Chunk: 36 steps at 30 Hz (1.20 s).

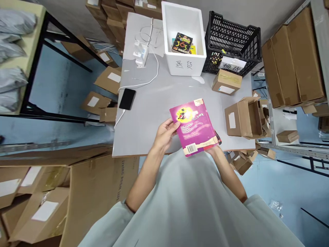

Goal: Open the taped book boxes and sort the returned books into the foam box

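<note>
I hold a magenta paperback book (195,127) over the near edge of the grey table (151,109), its barcode end towards me. My left hand (166,133) grips the book's left edge, thumb on the cover. My right hand (214,149) is mostly hidden under the book's lower right corner and supports it from beneath.
On the table: a black phone (127,98) on a white cable, a white foam box (183,37) holding books, a black crate (232,43), a small sealed carton (227,81) and an open carton (245,118). Cardboard boxes (41,192) crowd the floor at left; shelves with cartons (293,58) stand right.
</note>
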Each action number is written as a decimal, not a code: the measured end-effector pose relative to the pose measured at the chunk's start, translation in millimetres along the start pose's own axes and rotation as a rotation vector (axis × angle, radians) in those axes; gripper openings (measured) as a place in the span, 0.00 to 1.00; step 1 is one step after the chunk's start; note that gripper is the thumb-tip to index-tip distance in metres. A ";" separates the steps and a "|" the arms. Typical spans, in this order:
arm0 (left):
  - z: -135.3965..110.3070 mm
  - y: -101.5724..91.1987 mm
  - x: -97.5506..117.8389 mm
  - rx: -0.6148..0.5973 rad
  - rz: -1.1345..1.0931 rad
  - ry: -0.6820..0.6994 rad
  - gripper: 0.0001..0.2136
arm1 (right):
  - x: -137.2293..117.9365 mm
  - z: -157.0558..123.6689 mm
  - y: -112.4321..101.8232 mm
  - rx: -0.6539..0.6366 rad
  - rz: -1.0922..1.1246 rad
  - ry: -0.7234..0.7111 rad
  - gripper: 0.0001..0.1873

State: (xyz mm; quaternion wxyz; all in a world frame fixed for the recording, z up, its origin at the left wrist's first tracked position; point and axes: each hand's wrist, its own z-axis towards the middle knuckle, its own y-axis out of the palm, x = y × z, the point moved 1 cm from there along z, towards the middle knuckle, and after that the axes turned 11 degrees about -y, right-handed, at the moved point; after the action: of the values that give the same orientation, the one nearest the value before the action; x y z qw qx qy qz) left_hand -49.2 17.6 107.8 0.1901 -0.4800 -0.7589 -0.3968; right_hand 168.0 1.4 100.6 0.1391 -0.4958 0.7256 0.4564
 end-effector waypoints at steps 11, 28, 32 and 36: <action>-2.4 -13.6 13.1 -0.038 0.150 0.101 0.33 | 3.4 -2.1 -0.3 -0.063 -0.286 -0.282 0.30; -10.1 13.1 -4.4 -0.072 0.347 0.134 0.35 | 27.4 29.5 0.9 -0.029 -0.442 -0.385 0.56; -13.8 24.4 -10.9 -0.041 0.385 0.200 0.28 | 25.1 22.5 19.8 -0.112 -0.316 -0.382 0.52; -12.2 16.9 -12.3 0.095 0.282 0.179 0.27 | 19.3 12.9 21.1 -0.116 -0.090 -0.224 0.49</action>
State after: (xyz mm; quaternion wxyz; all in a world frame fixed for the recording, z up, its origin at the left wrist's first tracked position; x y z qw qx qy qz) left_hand -29.7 4.7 114.1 0.3332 -0.5349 -0.6819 -0.3713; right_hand 137.9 2.3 92.0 0.2105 -0.4810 0.6552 0.5433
